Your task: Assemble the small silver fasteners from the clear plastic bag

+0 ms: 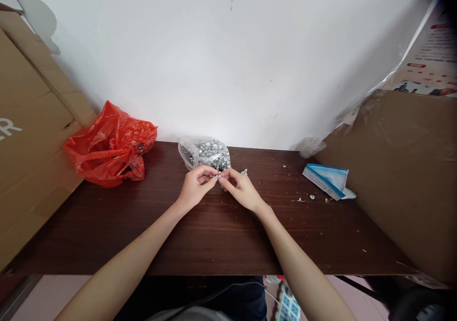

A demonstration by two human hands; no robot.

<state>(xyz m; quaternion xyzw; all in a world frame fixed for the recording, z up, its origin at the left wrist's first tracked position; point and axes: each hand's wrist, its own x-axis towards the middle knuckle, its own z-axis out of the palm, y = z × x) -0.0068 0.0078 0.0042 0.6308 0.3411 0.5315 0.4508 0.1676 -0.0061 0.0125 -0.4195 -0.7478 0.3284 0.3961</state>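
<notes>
Between the fingertips of both hands is a small metal part, too small to make out its exact kind. My left hand pinches it from the left. My right hand has thumb and forefinger closed on its other side. Just behind the hands lies a clear plastic bag filled with many small silvery metal pieces. Another small metal piece shows on the table beside my right hand's knuckles. Fingers partly cover the held part.
A red plastic bag sits left on the dark wooden table. Cardboard boxes flank the left side and right side. A blue-and-white packet and small scraps lie to the right. A white wall stands behind.
</notes>
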